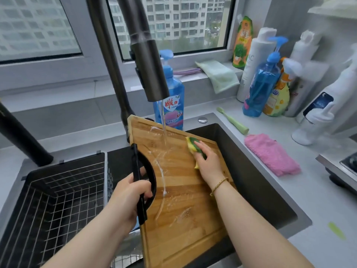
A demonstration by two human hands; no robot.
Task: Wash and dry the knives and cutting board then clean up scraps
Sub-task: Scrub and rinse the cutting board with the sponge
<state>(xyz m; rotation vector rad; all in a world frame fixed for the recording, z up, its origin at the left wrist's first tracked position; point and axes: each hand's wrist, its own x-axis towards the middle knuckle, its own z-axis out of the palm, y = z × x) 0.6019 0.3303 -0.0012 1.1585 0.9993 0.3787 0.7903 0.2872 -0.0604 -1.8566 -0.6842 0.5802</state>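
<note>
A wooden cutting board (179, 206) lies tilted over the dark sink (257, 171), streaked with white suds. My left hand (129, 194) grips the board's black handle (138, 178) on its left edge. My right hand (206, 161) presses a yellow and green sponge (191, 144) onto the board's upper right part, fingers laid over it. Water runs from the dark faucet head (150, 70) onto the board's top. No knife is in view.
A black wire basket (58, 190) fills the sink's left side. Behind the board stands a blue dish soap bottle (172, 105). On the right counter lie a pink cloth (272, 153), a green toothbrush (232, 120) and several bottles (260, 84). A green cloth (220, 74) hangs off the sill.
</note>
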